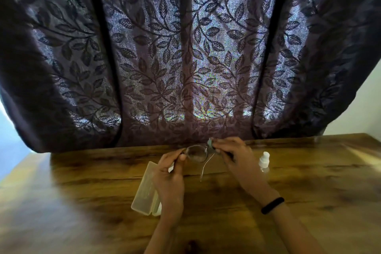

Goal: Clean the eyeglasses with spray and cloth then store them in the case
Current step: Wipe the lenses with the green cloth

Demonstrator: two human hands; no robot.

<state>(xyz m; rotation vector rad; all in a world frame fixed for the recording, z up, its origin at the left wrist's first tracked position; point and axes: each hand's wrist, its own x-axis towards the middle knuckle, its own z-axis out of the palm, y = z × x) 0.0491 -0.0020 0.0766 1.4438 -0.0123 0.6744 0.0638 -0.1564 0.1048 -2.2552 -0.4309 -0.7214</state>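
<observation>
I hold thin-framed eyeglasses (pixel 195 153) up above the wooden table (pixel 82 181). My left hand (pixel 170 173) grips the frame at its left end, and one temple arm hangs down loose. My right hand (pixel 231 152) pinches a small grey cloth (pixel 210 142) over the right lens, which is hidden under the fingers. A translucent glasses case (pixel 145 188) lies on the table below my left hand, partly covered by it. To the right of my right hand stands a small clear spray bottle (pixel 264 161) with a white cap.
A dark leaf-patterned curtain (pixel 185 57) hangs just behind the table's far edge, with light shining through it. A pale wall (pixel 367 109) shows at the right. A black band (pixel 272 205) circles my right wrist.
</observation>
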